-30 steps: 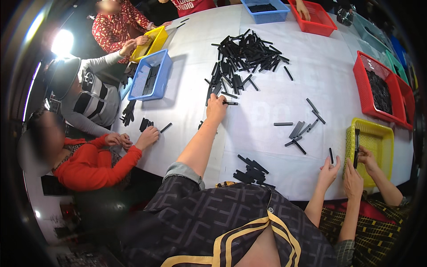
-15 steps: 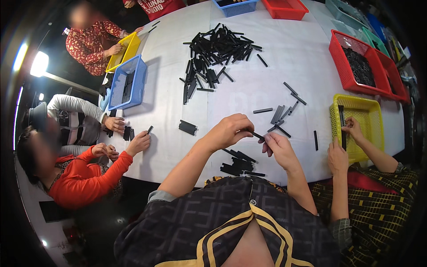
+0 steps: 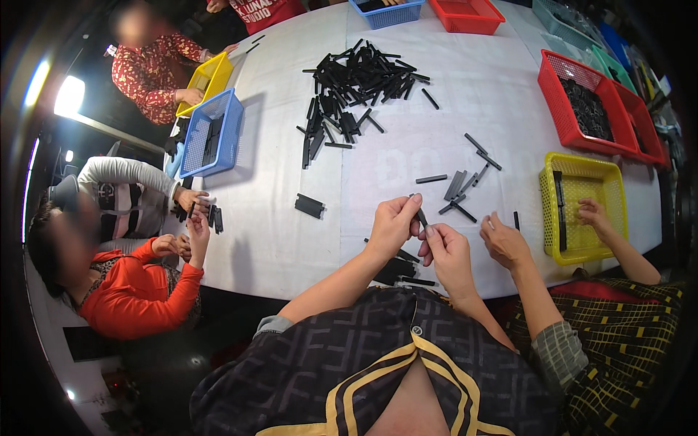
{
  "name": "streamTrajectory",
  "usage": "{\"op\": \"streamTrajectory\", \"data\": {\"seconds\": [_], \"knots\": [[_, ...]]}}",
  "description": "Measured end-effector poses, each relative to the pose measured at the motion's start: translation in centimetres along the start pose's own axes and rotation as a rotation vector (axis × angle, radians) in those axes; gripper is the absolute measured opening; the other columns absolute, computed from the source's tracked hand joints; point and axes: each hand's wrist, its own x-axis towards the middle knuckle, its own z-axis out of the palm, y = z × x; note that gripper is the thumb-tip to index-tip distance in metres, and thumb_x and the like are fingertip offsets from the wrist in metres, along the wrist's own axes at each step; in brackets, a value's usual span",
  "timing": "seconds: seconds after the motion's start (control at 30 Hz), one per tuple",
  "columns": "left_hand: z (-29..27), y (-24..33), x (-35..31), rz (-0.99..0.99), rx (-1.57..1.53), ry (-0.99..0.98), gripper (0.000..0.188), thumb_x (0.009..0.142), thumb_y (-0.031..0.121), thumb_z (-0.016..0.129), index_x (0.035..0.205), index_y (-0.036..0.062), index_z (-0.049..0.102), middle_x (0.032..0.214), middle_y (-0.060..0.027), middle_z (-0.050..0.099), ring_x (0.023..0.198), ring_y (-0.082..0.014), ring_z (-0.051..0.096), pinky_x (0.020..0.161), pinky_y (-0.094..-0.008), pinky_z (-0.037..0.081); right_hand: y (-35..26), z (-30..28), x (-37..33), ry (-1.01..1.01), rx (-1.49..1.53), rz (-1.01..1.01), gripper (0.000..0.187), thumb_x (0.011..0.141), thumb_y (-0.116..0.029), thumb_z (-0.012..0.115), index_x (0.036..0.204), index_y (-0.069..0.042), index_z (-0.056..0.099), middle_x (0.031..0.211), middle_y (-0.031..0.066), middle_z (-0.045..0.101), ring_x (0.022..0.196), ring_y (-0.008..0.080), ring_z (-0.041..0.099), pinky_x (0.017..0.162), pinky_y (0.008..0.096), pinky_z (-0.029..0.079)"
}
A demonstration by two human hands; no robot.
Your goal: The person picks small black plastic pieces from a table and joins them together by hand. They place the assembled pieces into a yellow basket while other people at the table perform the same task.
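Observation:
Both my hands are over the near part of the white table [image 3: 283, 247]. A slim black bar [image 3: 422, 216] is between them, slanting down toward the right. My left hand [image 3: 393, 227] pinches its upper end, while the fingers of my right hand [image 3: 447, 253] close round its lower end. Below my wrists, partly hidden by my arms, lies a small heap of black bars [image 3: 396, 272]. Several loose black bars [image 3: 456, 186] are scattered just beyond my hands. A wider black piece [image 3: 310, 206] rests alone to the left.
A large pile of black bars [image 3: 363, 80] lies farther back. At right stand a yellow basket [image 3: 582, 251] and a red basket [image 3: 556, 94]. A neighbour's hand [image 3: 505, 243] is close to my right hand. On the left are a blue basket [image 3: 231, 145] and an orange-sleeved person [image 3: 138, 291].
My hands have drawn closer together, and the bar has turned from nearly level to steeper. The right neighbour's hand has left the yellow basket's edge and reached toward a bar near me.

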Motion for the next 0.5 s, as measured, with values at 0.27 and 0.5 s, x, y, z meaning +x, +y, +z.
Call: {"op": "streamTrajectory", "data": {"seconds": [0.27,0.5], "knots": [[-0.4,-0.1,-0.3,-0.144,-0.208,0.009,0.040,0.091,0.035,0.048,0.070,0.0020,0.056,0.048,-0.0033,0.047,0.038,-0.0067,0.036,0.037,-0.0201,0.025,1.1,-0.2,0.5,-0.023,0.091,-0.001,0.023,0.090,-0.017,0.049,0.079,0.002,0.057,0.057,0.0034,0.054,0.045,0.0071,0.048,0.044,0.0200,0.037],[-1.1,0.6,0.3,-0.047,-0.132,-0.008,0.036,0.091,0.034,0.048,0.073,0.0042,0.057,0.050,0.0013,0.044,0.042,-0.0053,0.036,0.039,-0.0191,0.024,0.3,-0.1,0.3,-0.112,0.367,0.144,0.023,0.091,-0.017,0.047,0.080,0.001,0.057,0.062,0.0058,0.055,0.051,0.0101,0.049,0.048,0.0207,0.040]]}}
